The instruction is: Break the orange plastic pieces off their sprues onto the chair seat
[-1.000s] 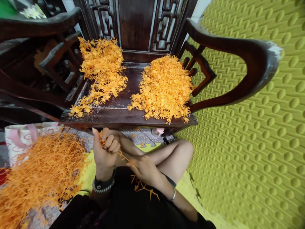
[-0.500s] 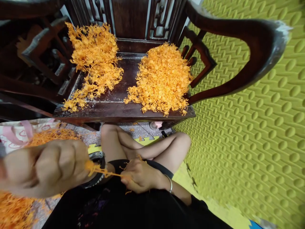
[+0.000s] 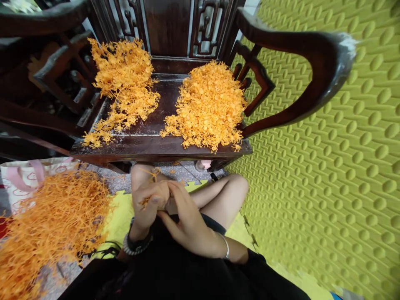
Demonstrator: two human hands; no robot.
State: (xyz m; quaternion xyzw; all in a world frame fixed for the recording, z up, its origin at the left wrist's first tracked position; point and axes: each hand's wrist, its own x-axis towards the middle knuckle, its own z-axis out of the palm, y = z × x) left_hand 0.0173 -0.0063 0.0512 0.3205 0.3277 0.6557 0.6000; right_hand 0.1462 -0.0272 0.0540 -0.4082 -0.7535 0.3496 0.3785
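My left hand is closed over my lap, with thin orange strands poking out between its fingers and an orange tip rising above the knuckles. Against it rests my right hand, its fingers stretched over the far side and its thumb apart below. The right fingertips are partly hidden behind the left hand, and I see no orange piece in them. To the left, a big heap of orange stringy plastic strands lies on the floor. Two piles of orange, spidery plastic pieces, a left pile and a right pile, sit on the chair.
The dark carved wooden chair stands just ahead, its curved right armrest reaching over a yellow-green patterned mat. A cloth bag with pink handles is behind the floor heap. Something pink lies under the chair.
My left hand has come back from the far left to meet my right hand over the lap. The orange strand stretched between them is no longer visible. My right thumb and fingers have spread.
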